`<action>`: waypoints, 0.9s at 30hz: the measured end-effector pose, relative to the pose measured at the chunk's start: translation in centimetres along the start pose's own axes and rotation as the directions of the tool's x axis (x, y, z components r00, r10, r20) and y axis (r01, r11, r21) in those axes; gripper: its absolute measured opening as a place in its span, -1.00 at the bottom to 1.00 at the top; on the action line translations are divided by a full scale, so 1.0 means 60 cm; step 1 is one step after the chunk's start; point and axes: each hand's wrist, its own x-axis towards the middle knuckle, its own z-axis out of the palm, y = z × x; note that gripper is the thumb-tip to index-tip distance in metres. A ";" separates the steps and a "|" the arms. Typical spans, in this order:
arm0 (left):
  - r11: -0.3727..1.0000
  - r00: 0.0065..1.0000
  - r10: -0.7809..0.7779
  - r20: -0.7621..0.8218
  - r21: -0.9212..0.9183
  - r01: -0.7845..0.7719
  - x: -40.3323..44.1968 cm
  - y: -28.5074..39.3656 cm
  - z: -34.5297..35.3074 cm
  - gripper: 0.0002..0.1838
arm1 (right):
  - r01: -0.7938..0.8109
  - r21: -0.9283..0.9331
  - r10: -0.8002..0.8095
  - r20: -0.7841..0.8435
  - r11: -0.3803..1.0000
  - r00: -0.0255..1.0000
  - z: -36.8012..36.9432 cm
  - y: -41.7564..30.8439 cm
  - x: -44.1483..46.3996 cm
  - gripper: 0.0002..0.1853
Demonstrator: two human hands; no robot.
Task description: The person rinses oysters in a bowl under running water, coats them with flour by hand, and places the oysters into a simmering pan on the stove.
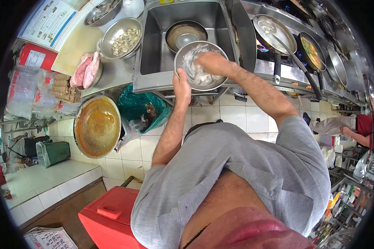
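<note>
My left hand (182, 88) grips the near left rim of a metal mixing bowl (207, 86), thumb up along its side. The bowl is tilted over the front of the sink (153, 76). Inside the bowl is a whitish, wet-looking mixture (202, 78) that coats the wall. My right hand (214, 64) reaches down into the bowl. Its fingers are smeared by motion and partly lost in the white mixture, so their pose is unclear. Behind the bowl, a round dark-rimmed pan (169, 36) with a smaller metal bowl (187, 40) in it sits in the sink.
Left of the sink stand a metal bowl of shellfish (122, 43) and pink raw meat (86, 71). Below are a stained pan (96, 126) and a green-lined bin (131, 101). Pans (274, 35) heat on the stove at right. A red box (112, 213) stands near me; another person (345, 124) is at far right.
</note>
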 end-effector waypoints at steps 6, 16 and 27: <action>0.999 1.000 0.029 0.005 0.046 -0.030 0.001 0.010 0.000 -0.53 | -0.006 0.372 0.099 -0.231 0.928 0.968 -0.019 0.013 0.008 -0.61; 1.000 0.998 0.001 0.060 0.015 -0.002 -0.008 -0.011 0.006 -0.51 | -0.239 0.686 0.363 -0.040 0.688 0.931 0.070 -0.030 -0.007 -0.27; 0.959 0.983 -0.145 0.110 -0.229 0.167 -0.017 -0.006 -0.009 -0.47 | -0.123 0.440 0.173 -0.076 0.890 0.982 -0.005 0.030 0.004 -0.49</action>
